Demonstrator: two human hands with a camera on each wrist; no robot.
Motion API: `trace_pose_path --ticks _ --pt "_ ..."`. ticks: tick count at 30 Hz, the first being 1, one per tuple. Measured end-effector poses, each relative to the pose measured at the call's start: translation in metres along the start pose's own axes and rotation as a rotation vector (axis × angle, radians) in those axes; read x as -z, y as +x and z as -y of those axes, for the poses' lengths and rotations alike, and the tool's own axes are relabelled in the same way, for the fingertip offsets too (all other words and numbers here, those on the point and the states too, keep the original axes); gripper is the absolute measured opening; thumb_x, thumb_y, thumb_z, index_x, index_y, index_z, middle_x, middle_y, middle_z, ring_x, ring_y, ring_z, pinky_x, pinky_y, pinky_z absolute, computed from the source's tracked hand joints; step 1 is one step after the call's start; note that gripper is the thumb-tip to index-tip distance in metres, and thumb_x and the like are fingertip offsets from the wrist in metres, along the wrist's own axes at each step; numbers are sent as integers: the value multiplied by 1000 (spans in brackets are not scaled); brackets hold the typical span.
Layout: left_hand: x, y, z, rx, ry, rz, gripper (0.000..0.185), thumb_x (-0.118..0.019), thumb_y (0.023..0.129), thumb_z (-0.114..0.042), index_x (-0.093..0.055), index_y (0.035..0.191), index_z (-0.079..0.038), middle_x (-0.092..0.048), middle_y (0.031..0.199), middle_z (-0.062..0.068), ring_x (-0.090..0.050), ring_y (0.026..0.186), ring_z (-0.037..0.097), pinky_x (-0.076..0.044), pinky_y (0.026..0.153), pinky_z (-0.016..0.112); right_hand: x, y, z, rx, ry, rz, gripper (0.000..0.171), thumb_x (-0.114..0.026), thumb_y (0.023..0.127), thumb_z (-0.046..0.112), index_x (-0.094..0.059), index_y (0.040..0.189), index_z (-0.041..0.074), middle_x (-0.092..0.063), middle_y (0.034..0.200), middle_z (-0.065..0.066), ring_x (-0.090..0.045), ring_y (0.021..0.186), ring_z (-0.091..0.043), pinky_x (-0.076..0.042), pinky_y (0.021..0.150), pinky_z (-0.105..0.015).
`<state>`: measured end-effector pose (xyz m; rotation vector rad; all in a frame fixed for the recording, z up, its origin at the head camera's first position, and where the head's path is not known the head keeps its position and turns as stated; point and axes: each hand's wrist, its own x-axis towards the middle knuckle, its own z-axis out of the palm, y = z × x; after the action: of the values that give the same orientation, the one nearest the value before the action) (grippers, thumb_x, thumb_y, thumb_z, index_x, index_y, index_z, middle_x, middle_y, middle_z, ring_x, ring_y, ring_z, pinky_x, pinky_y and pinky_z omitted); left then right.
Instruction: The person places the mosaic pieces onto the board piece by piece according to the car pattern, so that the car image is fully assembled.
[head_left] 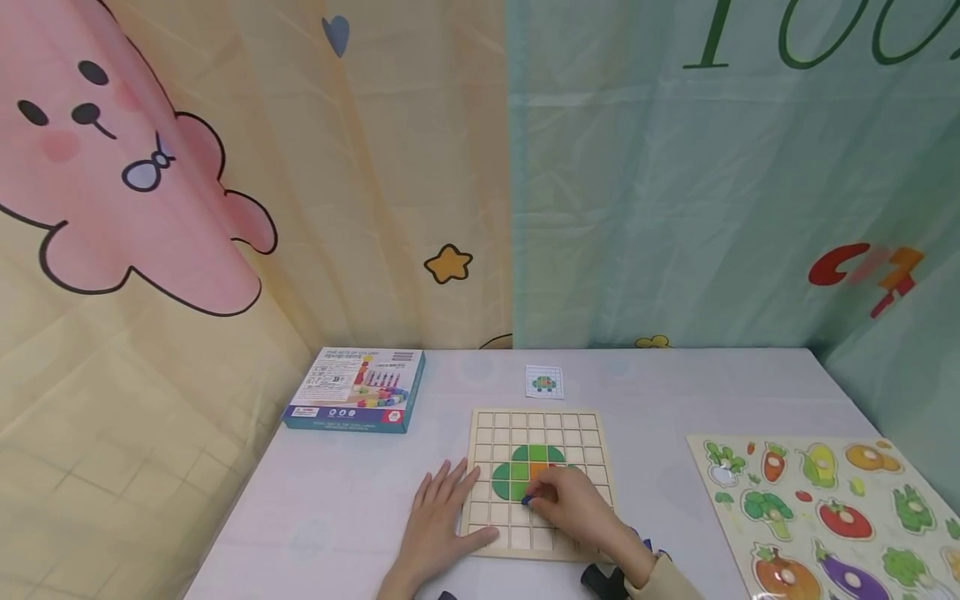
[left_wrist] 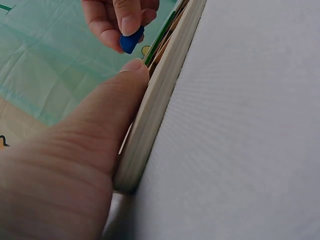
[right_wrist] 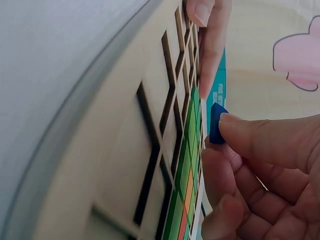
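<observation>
Blue tile piece (head_left: 528, 500) pinched in the right hand's (head_left: 573, 506) fingers (right_wrist: 260, 137), just above the wooden grid board (head_left: 536, 421) at lower centre of the frame, beside the green and orange tiles (head_left: 525, 469) already set. Left hand (head_left: 437, 527) lies flat, fingers straight, on the board's left edge. White surface (head_left: 660, 392) beneath; vegetable puzzle (head_left: 825, 508) lower right, boxed toy (head_left: 356, 389) upper left of board.
</observation>
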<state>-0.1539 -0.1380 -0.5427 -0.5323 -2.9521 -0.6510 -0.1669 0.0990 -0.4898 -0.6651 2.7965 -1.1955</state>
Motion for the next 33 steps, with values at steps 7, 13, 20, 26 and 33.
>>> trace_pose_path --ticks 7,13,20,26,33 --pt "1 0 -2 -6 -5 -7 89 -51 77 -76 -38 146 -21 -31 152 0 -16 141 28 -9 112 51 -10 5 5 -18 -40 29 9 -76 79 12 -70 78 19 -52 67 16 -44 56 -4 -38 50 -21" --pt "3 0 -3 2 -2 4 89 -52 77 -76 -39 146 -21 -31 152 1 -16 141 29 -9 112 51 -14 5 7 -36 -39 42 12 -76 78 11 -67 75 19 -53 66 16 -45 55 -4 -39 48 -21" --pt "3 0 -3 13 8 20 90 -51 77 -77 -38 146 -21 -30 152 0 -16 141 29 -9 112 52 -13 6 7 -46 -76 24 14 -76 77 11 -68 71 20 -52 67 16 -46 60 -3 -40 54 -22" --pt "4 1 -3 11 5 13 89 -51 77 -76 -39 146 -21 -31 152 1 -16 141 29 -10 112 53 -13 8 7 -43 -71 41 15 -82 72 17 -67 72 21 -51 65 16 -46 59 -4 -40 53 -22" --pt "2 1 -1 5 11 12 90 -48 77 -78 -38 147 -22 -30 153 0 -16 141 29 -10 112 53 -17 10 7 -54 -96 27 16 -82 71 15 -67 71 20 -49 61 15 -44 56 -4 -38 51 -22"
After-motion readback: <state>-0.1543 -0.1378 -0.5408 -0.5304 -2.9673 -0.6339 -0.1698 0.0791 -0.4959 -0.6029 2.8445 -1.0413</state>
